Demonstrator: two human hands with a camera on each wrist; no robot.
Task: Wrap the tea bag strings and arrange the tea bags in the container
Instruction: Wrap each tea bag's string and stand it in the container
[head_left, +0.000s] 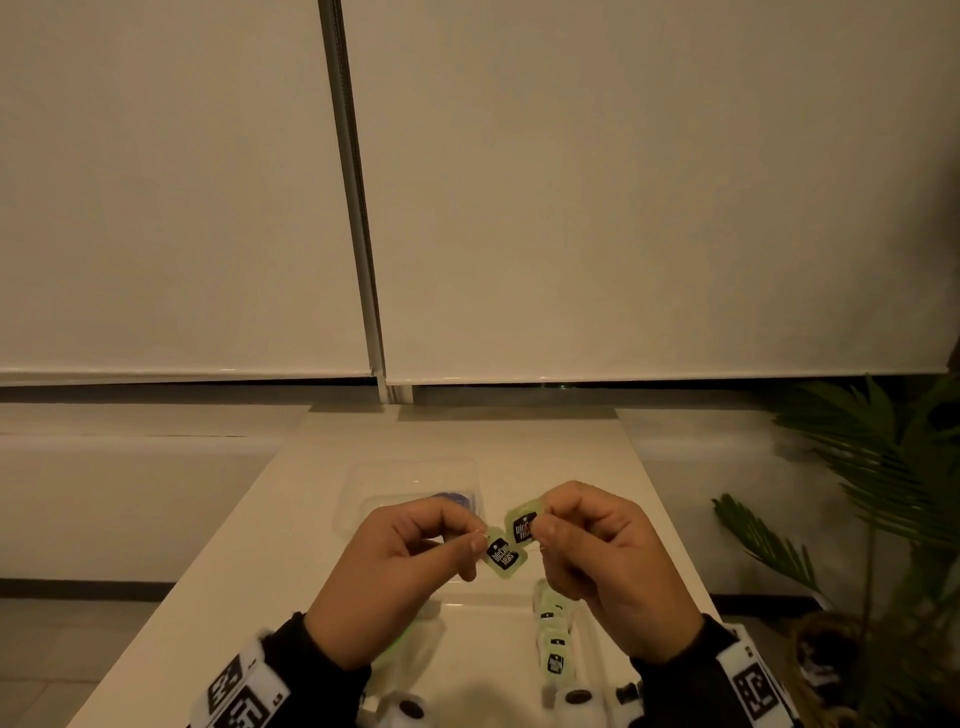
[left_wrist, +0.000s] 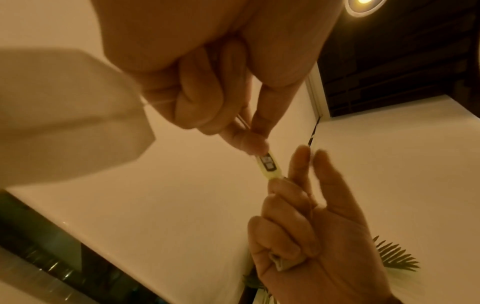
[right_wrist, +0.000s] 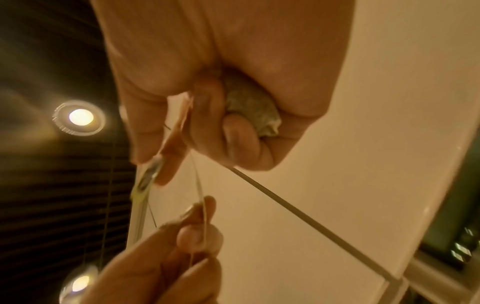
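Two green paper tags, one (head_left: 503, 557) pinched in my left hand (head_left: 400, 566) and the other (head_left: 523, 524) in my right hand (head_left: 608, 561), sit almost touching above the near table (head_left: 249, 551), their thin strings (right_wrist: 200, 185) not yet wound. My right palm also grips a crumpled tea bag (right_wrist: 253, 109). The clear container (head_left: 363, 483), just beyond my hands, holds something bluish I can't identify, while a row of tagged tea bags (head_left: 553, 639) waits at near right, so most of the job looks left to do.
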